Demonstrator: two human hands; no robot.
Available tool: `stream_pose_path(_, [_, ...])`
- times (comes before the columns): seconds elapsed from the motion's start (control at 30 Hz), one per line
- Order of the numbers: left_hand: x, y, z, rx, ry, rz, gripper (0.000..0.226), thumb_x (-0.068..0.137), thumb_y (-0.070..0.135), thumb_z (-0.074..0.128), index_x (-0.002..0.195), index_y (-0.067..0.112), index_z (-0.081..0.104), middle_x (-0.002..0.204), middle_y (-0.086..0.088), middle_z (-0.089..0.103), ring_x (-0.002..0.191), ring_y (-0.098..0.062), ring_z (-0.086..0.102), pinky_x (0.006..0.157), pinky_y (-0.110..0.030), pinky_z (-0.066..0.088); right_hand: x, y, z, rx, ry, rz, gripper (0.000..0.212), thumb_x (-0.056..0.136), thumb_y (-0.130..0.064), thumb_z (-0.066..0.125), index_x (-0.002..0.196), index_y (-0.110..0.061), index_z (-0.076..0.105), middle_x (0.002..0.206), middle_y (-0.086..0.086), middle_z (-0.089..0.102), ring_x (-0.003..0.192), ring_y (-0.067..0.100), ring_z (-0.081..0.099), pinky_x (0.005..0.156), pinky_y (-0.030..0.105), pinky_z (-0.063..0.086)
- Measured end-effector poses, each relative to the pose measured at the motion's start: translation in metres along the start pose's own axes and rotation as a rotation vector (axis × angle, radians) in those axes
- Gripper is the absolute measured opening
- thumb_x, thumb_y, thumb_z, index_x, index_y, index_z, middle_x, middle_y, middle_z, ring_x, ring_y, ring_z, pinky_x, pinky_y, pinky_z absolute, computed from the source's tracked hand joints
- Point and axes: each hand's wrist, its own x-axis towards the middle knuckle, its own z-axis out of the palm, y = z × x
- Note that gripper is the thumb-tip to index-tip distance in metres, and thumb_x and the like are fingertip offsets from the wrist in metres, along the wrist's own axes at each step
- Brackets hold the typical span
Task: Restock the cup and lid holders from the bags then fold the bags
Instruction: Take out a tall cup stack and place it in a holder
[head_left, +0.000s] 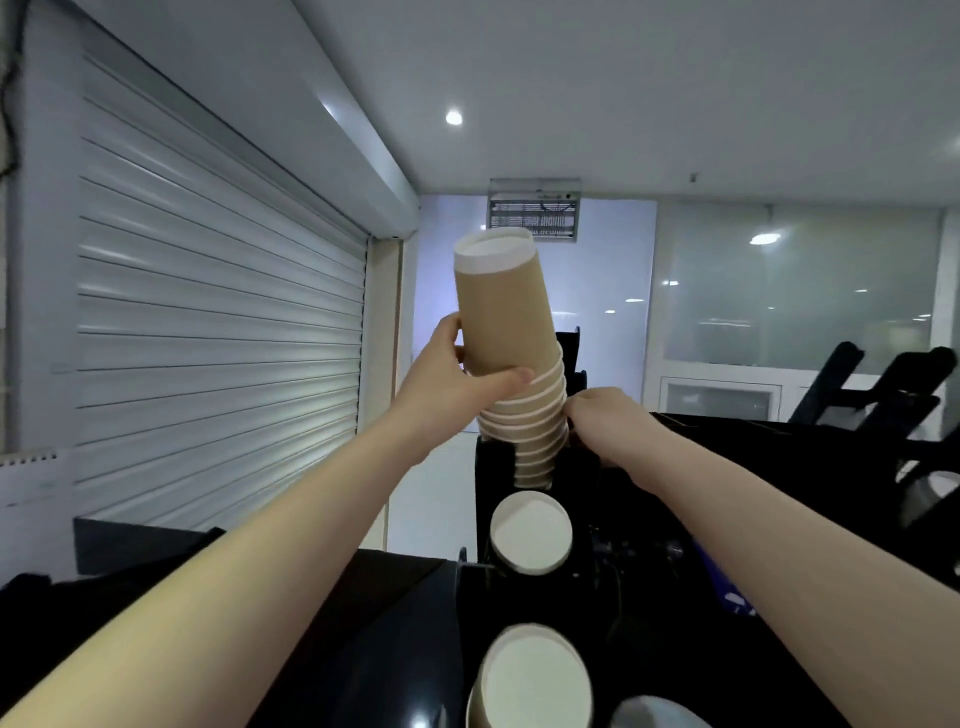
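A stack of brown paper cups (506, 332), upside down with white bases up, stands in the far slot of the black cup holder (491, 467). My left hand (457, 374) grips the stack's upper part, thumb across the front. My right hand (597, 421) touches the white rims on the stack's lower right side; its fingers are hidden behind the cups. Two more cup stacks show their white bases in nearer slots, one in the middle (531, 532) and one at the front (535, 675). No bags or lids are clearly visible.
A grey roller shutter (218, 312) fills the left. Black equipment (872, 395) stands at the right by frosted glass panels. The black counter (395, 623) runs below my arms. A grey rounded object (654, 714) peeks in at the bottom edge.
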Motion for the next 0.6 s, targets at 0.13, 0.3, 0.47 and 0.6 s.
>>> stream_pose_path(0.13, [0.006, -0.001, 0.006, 0.012, 0.002, -0.009, 0.069, 0.065, 0.038, 0.083, 0.123, 0.035, 0.045, 0.102, 0.017, 0.063, 0.086, 0.009, 0.061, 0.076, -0.021, 0.048, 0.009, 0.003, 0.0, -0.022, 0.011, 0.024, 0.014, 0.085, -0.014, 0.042, 0.079, -0.009, 0.054, 0.077, 0.013, 0.055, 0.067, 0.021, 0.045, 0.058, 0.027, 0.031])
stream_pose_path(0.3, [0.013, 0.002, 0.009, 0.048, -0.031, -0.003, 0.077, 0.063, 0.04, 0.083, 0.129, 0.032, 0.045, 0.102, 0.014, 0.065, 0.094, -0.003, 0.064, 0.086, -0.032, 0.053, 0.018, 0.006, -0.005, -0.043, 0.022, 0.058, 0.031, 0.084, -0.018, 0.044, 0.097, 0.005, 0.061, 0.098, 0.021, 0.068, 0.082, 0.029, 0.062, 0.067, 0.03, 0.042])
stream_pose_path(0.47, [0.018, 0.002, 0.009, 0.111, -0.038, -0.016, 0.078, 0.066, 0.043, 0.081, 0.132, 0.031, 0.042, 0.102, 0.013, 0.065, 0.091, -0.005, 0.064, 0.086, -0.037, 0.054, 0.014, 0.004, -0.002, -0.335, 0.059, -0.13, 0.025, 0.092, -0.009, 0.035, 0.073, -0.003, 0.05, 0.079, 0.01, 0.051, 0.082, 0.031, 0.052, 0.059, 0.031, 0.033])
stream_pose_path(0.6, [0.011, -0.006, 0.015, 0.158, -0.098, 0.01, 0.081, 0.058, 0.041, 0.081, 0.128, 0.036, 0.041, 0.106, 0.015, 0.062, 0.097, -0.004, 0.063, 0.088, -0.035, 0.053, 0.017, 0.014, 0.001, -0.334, 0.05, -0.156, 0.023, 0.088, -0.01, 0.041, 0.083, 0.002, 0.06, 0.08, 0.013, 0.06, 0.07, 0.024, 0.051, 0.052, 0.024, 0.035])
